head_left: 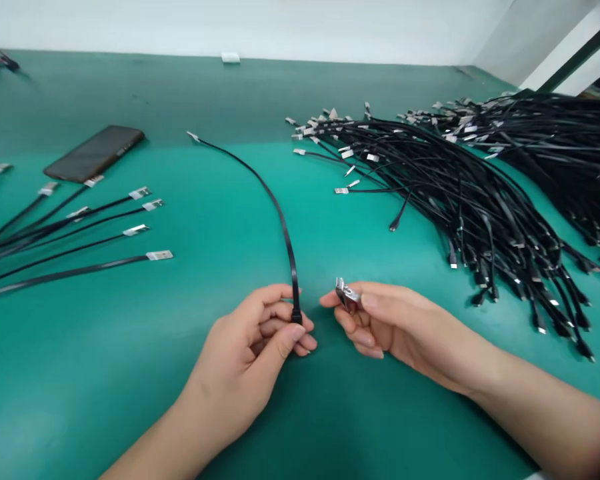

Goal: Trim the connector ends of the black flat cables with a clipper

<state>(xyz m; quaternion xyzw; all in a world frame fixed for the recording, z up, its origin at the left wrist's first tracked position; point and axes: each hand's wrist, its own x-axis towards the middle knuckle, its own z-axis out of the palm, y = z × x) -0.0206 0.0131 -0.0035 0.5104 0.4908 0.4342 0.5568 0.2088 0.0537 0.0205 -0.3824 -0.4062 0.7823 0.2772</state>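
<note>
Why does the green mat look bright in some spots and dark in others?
In the head view, pale glare brightens the green mat at lower left, while the left hand and right hand cast soft, dark shadows beneath them.

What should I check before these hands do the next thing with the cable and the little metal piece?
1. Left hand grip on the black flat cable: ok, pinched near its end.
2. Right hand grip on the small silver metal part: ok, held in the fingertips.
3. Cable end and metal part lined up: not ok, they are apart.
4. Cable lying free of the big cable pile: ok.
5. Inside of the metal part: cannot tell, it is too small and partly hidden.
</note>
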